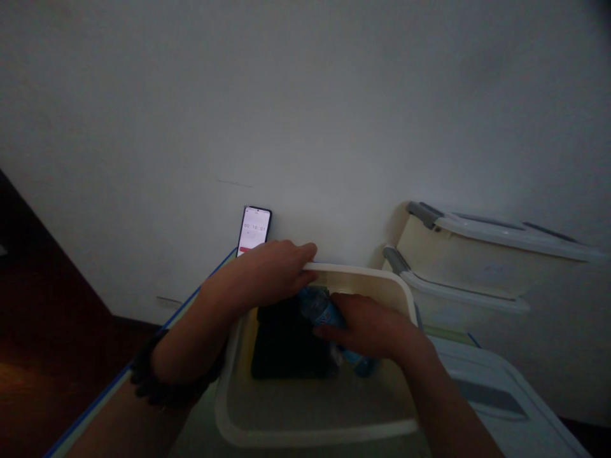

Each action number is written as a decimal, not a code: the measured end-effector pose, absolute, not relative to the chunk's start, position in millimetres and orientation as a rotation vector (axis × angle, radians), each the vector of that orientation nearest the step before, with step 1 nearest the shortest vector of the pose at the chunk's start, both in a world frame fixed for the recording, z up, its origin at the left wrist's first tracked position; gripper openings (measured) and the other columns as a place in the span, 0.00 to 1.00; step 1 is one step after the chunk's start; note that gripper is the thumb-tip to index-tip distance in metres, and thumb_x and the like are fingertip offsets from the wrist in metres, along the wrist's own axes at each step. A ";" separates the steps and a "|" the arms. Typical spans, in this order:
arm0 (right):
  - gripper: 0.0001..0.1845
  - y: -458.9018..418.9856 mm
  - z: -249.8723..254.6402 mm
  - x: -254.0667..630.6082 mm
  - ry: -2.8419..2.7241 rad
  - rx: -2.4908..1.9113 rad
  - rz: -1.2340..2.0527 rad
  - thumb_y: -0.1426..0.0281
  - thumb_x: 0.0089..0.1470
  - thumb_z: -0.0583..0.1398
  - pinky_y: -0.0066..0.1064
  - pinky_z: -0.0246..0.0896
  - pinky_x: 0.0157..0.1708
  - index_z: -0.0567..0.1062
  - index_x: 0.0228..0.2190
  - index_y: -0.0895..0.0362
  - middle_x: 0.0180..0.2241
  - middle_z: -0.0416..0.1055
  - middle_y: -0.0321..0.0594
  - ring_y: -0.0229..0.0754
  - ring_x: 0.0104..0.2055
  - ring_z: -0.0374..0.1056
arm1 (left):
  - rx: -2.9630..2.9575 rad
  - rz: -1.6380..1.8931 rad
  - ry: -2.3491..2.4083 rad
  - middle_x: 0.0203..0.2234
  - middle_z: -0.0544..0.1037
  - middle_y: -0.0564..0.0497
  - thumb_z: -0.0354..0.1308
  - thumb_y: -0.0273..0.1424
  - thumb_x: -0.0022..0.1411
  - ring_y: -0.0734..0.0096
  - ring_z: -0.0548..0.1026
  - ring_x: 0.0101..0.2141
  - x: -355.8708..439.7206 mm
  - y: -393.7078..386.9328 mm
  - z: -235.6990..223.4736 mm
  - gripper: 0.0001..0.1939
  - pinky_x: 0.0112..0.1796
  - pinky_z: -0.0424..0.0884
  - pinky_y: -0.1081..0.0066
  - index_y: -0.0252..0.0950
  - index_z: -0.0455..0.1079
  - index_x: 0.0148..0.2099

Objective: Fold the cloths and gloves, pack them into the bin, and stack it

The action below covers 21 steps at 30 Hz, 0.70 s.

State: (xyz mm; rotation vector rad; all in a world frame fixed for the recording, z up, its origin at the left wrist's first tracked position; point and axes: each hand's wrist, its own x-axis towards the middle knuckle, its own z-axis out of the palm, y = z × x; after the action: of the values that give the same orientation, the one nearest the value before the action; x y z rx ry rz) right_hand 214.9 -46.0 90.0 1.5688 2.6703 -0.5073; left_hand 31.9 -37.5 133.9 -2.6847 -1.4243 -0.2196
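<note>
A light plastic bin [315, 437] without a lid stands before me. Inside it, my right hand [365, 324] is closed around a blue-labelled plastic bottle [319, 306], which lies tilted with its top end toward the upper left. My left hand [281, 270] is over the bin's far left rim, just above the bottle's top end. Its thumb and fingers are apart, and nothing shows between them. A dark, block-like item [291, 350] lies in the bin, left of the bottle. Dim light hides its details.
A phone [254, 228] with a running timer leans on the wall behind the bin. To the right stand two stacked lidded storage boxes [468, 261]. A pale lid [477, 362] with a grey handle lies nearer. The table's blue edge [107, 394] runs along the left.
</note>
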 end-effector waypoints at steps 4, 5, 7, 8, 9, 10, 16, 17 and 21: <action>0.20 -48.1 87.1 213.3 2.670 1.578 -0.436 0.57 0.48 0.53 0.37 0.58 0.37 0.69 0.37 0.57 0.38 0.72 0.47 0.51 0.39 0.68 | -2.665 -0.222 -1.428 0.21 0.71 0.49 0.44 0.36 0.60 0.66 0.70 0.23 32.6 -37.4 135.0 0.12 0.22 0.58 0.73 0.35 0.62 0.40; 0.20 -47.9 86.3 213.5 2.667 1.584 -0.430 0.57 0.48 0.52 0.37 0.58 0.37 0.69 0.37 0.57 0.38 0.72 0.48 0.51 0.39 0.68 | -2.665 -0.227 -1.427 0.21 0.71 0.49 0.44 0.36 0.60 0.66 0.70 0.23 32.6 -37.2 134.8 0.12 0.22 0.58 0.73 0.35 0.62 0.40; 0.20 -47.0 85.7 214.4 2.671 1.587 -0.435 0.57 0.49 0.52 0.37 0.58 0.38 0.69 0.37 0.58 0.38 0.72 0.49 0.50 0.40 0.68 | -2.677 -0.237 -1.419 0.21 0.71 0.49 0.44 0.37 0.61 0.67 0.70 0.23 32.5 -36.7 134.3 0.12 0.23 0.59 0.73 0.35 0.62 0.40; 0.19 -46.6 86.4 215.0 2.673 1.576 -0.448 0.57 0.49 0.52 0.36 0.58 0.38 0.69 0.37 0.58 0.38 0.72 0.48 0.49 0.40 0.68 | -2.682 -0.237 -1.419 0.21 0.71 0.49 0.44 0.37 0.61 0.67 0.70 0.23 32.3 -36.4 134.0 0.12 0.23 0.59 0.72 0.35 0.62 0.39; 0.19 -46.4 87.9 215.7 2.677 1.560 -0.463 0.58 0.48 0.53 0.35 0.58 0.37 0.69 0.37 0.58 0.38 0.72 0.47 0.48 0.39 0.68 | -2.686 -0.232 -1.423 0.22 0.71 0.49 0.44 0.37 0.61 0.67 0.70 0.23 32.1 -36.1 133.8 0.12 0.23 0.59 0.72 0.35 0.62 0.39; 0.19 -46.5 90.1 216.5 2.683 1.541 -0.475 0.58 0.48 0.53 0.34 0.58 0.37 0.69 0.37 0.57 0.37 0.72 0.46 0.47 0.38 0.68 | -2.689 -0.224 -1.430 0.22 0.71 0.49 0.44 0.36 0.61 0.66 0.70 0.23 31.9 -35.9 133.7 0.12 0.23 0.59 0.72 0.35 0.62 0.39; 0.17 -54.3 106.2 220.9 2.729 1.516 -0.418 0.57 0.48 0.53 0.30 0.55 0.28 0.70 0.34 0.55 0.31 0.73 0.41 0.42 0.29 0.68 | -2.720 -0.204 -1.405 0.24 0.72 0.48 0.44 0.35 0.61 0.65 0.70 0.25 30.1 -34.4 133.2 0.10 0.24 0.59 0.72 0.36 0.62 0.39; 0.17 -55.8 107.3 221.2 2.724 1.525 -0.400 0.56 0.47 0.53 0.30 0.54 0.27 0.70 0.34 0.55 0.30 0.72 0.41 0.42 0.29 0.67 | -2.730 -0.209 -1.398 0.24 0.72 0.48 0.43 0.35 0.61 0.65 0.70 0.25 29.8 -34.1 133.0 0.10 0.24 0.59 0.72 0.36 0.62 0.39; 0.17 -59.3 107.9 219.8 2.683 1.569 -0.361 0.56 0.47 0.53 0.30 0.53 0.26 0.70 0.33 0.56 0.30 0.72 0.42 0.43 0.29 0.67 | -2.748 -0.224 -1.404 0.25 0.72 0.48 0.43 0.37 0.61 0.66 0.70 0.25 28.6 -33.0 131.7 0.12 0.24 0.59 0.72 0.36 0.62 0.40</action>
State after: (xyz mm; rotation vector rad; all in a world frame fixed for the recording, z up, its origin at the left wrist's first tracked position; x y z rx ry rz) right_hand 219.8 -59.3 107.9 1.5686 2.6828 -0.3607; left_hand 28.6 -33.0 131.7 -2.7479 -1.4042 -0.2242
